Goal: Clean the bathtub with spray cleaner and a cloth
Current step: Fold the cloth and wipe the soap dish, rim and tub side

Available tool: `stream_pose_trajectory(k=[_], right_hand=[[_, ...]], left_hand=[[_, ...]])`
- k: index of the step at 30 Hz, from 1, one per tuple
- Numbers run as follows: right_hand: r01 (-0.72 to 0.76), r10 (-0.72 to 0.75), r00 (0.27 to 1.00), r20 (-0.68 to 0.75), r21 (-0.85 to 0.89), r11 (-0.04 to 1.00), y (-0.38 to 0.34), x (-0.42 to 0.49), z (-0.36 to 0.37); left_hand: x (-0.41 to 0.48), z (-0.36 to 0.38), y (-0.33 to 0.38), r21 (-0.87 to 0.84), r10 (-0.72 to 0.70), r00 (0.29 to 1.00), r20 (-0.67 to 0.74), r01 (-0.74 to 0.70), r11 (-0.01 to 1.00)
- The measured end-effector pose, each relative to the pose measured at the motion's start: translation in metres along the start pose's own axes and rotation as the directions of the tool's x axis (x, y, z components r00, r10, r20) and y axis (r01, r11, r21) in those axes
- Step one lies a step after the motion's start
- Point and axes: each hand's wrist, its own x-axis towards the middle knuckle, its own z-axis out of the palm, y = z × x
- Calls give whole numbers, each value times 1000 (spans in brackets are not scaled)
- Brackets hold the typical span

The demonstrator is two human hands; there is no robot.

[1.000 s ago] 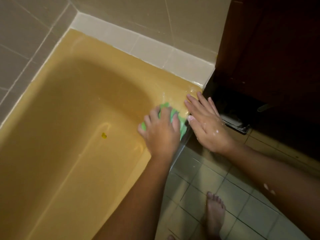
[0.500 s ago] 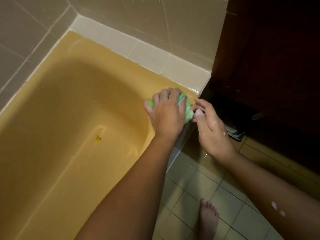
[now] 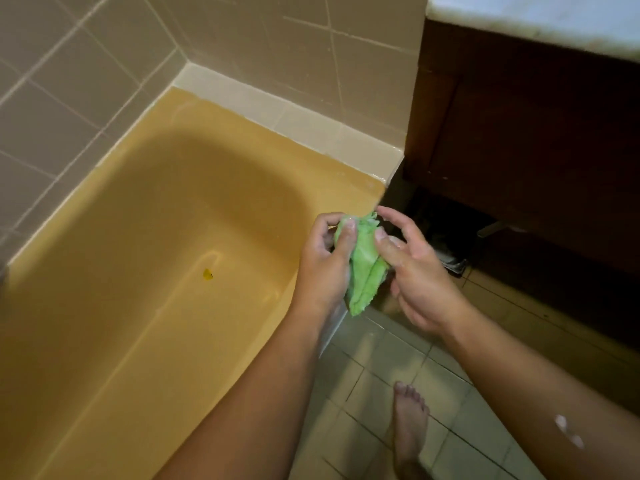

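Note:
A yellow-ochre bathtub (image 3: pixel 145 258) fills the left and middle of the head view. Above its near right rim a green cloth (image 3: pixel 363 268) hangs folded between both hands. My left hand (image 3: pixel 323 261) grips the cloth's left side, thumb curled over its top. My right hand (image 3: pixel 415 271) pinches the cloth's right side with thumb and forefinger, the other fingers spread. Soap foam clings to my fingers and right forearm. No spray cleaner bottle is in view.
Beige wall tiles (image 3: pixel 242 46) and a pale ledge (image 3: pixel 311 129) border the tub. A dark wooden cabinet (image 3: pixel 519 150) stands at right. My bare foot (image 3: pixel 408 427) rests on the tiled floor (image 3: pixel 363 375). A small yellow speck (image 3: pixel 207 274) lies on the tub bottom.
My left hand stopped wiping the rim corner and lifted the cloth off the tub. My right hand left the rim and took hold of the cloth.

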Motion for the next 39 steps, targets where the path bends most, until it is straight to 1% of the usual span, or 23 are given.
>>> stream_pose_trajectory(k=[2,5,9,12,14,16,19,21,22,23,24,26,27,28,31,33,35,36,37,39], right_hand=[[21,-22,999,26,13,1000,-15,-33,17],[62,-61,992,110,-12,998,-42,-94,49],[222,-175,959,222,-207,953,-71,-183,100],[343,-256,929,268,-360,868,-81,-248,143],[439,-311,889,336,-439,784,-86,-288,171],[549,-367,829,422,-482,683,-87,-324,199],[673,-435,733,522,-466,575,-82,-361,237],[718,-440,683,582,-426,550,-79,-378,261],[714,-418,677,606,-402,573,-79,-384,271],[685,-385,688,615,-374,626,-79,-389,282],[628,-347,716,606,-341,700,-81,-393,292],[463,-258,774,578,-239,853,-84,-398,311],[396,-220,780,585,-190,898,-85,-399,320],[356,-190,773,606,-165,920,-85,-401,328],[300,-115,726,678,-162,940,-83,-405,350],[239,-50,712,700,-175,955,-82,-405,361],[216,-4,706,708,-211,953,-82,-403,371],[227,15,705,709,-245,943,-82,-404,375],[253,28,701,713,-285,925,-82,-405,379],[331,34,675,737,-343,879,-81,-410,386]], left_hand=[[-37,-5,27,-134,4,1000,7,-3,991],[-99,-20,77,-247,35,999,12,-32,969],[-192,-51,143,-290,90,996,28,-78,954],[-268,-78,189,-338,95,995,25,-81,938],[-315,-97,212,-399,101,995,-4,-94,912],[-356,-117,230,-457,122,992,-30,-122,881],[-405,-146,251,-509,162,981,-104,-193,839],[-431,-168,258,-530,176,973,-147,-228,817],[-442,-180,259,-540,180,969,-172,-245,805],[-452,-193,260,-552,180,963,-200,-263,791],[-461,-206,260,-572,179,957,-230,-282,770],[-477,-229,258,-620,177,941,-289,-325,714],[-485,-239,257,-634,178,933,-312,-344,692],[-492,-247,255,-639,178,927,-329,-358,681],[-510,-265,242,-601,155,911,-383,-373,707],[-521,-278,236,-550,134,900,-415,-366,751],[-531,-286,237,-496,122,908,-401,-327,804],[-534,-287,240,-433,131,905,-405,-316,844],[-537,-285,243,-330,163,896,-414,-314,890],[-539,-277,248,-47,247,878,-411,-291,955]])
